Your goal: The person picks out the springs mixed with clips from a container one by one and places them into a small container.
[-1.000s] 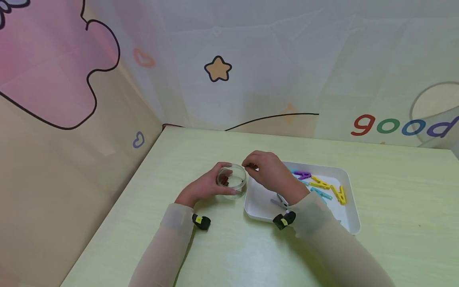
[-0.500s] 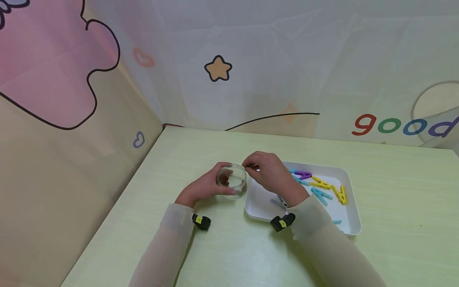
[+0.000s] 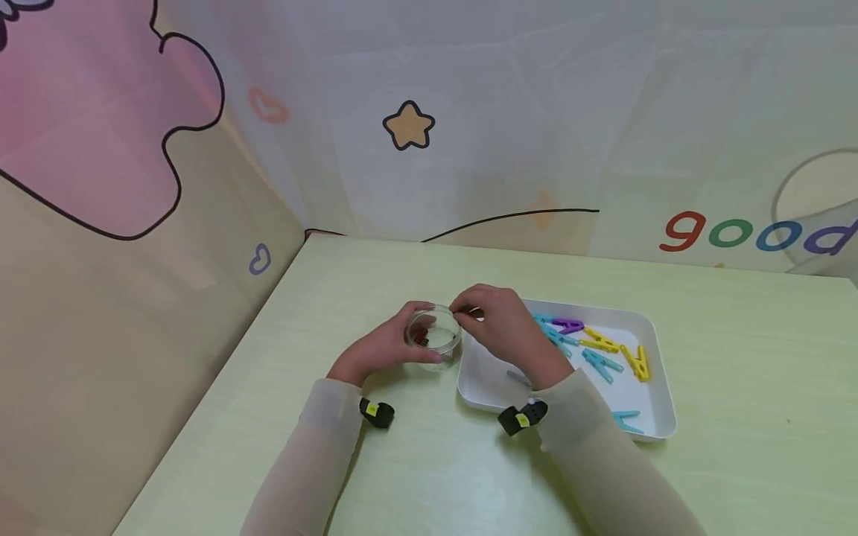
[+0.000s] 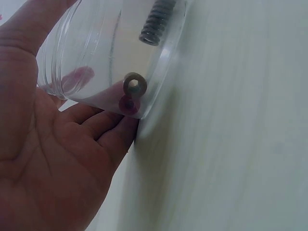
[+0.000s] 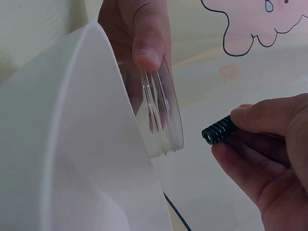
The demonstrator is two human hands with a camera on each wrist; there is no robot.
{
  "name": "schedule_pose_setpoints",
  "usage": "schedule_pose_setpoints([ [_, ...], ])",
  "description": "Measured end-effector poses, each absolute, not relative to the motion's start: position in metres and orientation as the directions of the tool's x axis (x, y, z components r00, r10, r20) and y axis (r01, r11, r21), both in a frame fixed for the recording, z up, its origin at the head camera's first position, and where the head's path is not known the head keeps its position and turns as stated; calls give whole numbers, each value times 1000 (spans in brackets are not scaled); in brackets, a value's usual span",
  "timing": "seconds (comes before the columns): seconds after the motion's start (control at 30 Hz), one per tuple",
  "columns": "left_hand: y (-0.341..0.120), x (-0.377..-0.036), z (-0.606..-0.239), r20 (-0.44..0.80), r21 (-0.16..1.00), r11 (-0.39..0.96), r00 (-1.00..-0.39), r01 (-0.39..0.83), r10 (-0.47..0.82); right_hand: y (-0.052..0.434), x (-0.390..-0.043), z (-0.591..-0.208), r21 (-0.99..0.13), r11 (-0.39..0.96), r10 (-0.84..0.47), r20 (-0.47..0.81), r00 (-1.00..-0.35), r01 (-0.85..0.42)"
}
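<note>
- Landmark: the clear jar point(image 3: 434, 336), standing on the pale green table point(image 3: 415, 476), just left of the white tray point(image 3: 492, 383).
- Left hand point(image 3: 378, 348) wraps the jar from its left side; the thumb and fingers are curled round the clear wall, and the thumb tip point(image 5: 147, 45) presses the glass near the rim in the right wrist view.
- In the left wrist view the palm point(image 4: 53, 159) lies against the jar point(image 4: 115, 53), with the fingertips touching its lower edge where it meets the table.
- Inside the jar: a dark coiled spring point(image 4: 155, 21), a small grey ring point(image 4: 135, 85) and a small pink ring point(image 4: 127, 104) just under it, all lying against the bottom.
- Right hand point(image 3: 499, 324) hovers at the jar's right rim, over the near-left part of the tray.
- Its thumb and fingers are pinched together on a second dark spring point(image 5: 219, 130); one end sticks out toward the jar's mouth, close to it but not touching.
- In the tray, to the right of the jar: coloured clothes pegs point(image 3: 599, 346), yellow, blue and purple, loosely heaped toward the far right side. One grey peg point(image 3: 516, 377) lies partly hidden under the right wrist.
- Both sleeves are pale and sheer, each wrist carrying a small black camera point(image 3: 377, 413).
</note>
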State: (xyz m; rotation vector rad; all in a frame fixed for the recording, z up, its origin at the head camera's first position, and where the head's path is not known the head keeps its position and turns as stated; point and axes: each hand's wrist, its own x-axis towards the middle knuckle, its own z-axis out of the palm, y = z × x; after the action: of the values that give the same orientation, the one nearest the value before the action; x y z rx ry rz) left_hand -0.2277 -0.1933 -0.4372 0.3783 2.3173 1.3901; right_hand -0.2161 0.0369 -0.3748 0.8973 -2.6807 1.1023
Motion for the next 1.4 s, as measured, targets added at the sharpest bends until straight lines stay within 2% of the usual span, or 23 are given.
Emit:
schedule_pose_setpoints([
  [0.2, -193, -229, -438, -210, 878, 478, -879, 24, 429, 39, -215, -375, -603, 545, -465, 361, -808, -583],
  [0.83, -196, -232, -443, -191, 882, 469, -875, 45, 444, 33, -217, -382, -631, 502, -457, 386, -801, -591],
  [1.07, -195, -230, -440, -183, 884, 464, -875, 53, 447, 32, -218, -386, -629, 478, -439, 434, -787, -613],
  [1.4, -195, -231, -443, -186, 891, 451, -870, 46, 456, 29, -217, -390, -659, 471, -432, 408, -804, -587],
])
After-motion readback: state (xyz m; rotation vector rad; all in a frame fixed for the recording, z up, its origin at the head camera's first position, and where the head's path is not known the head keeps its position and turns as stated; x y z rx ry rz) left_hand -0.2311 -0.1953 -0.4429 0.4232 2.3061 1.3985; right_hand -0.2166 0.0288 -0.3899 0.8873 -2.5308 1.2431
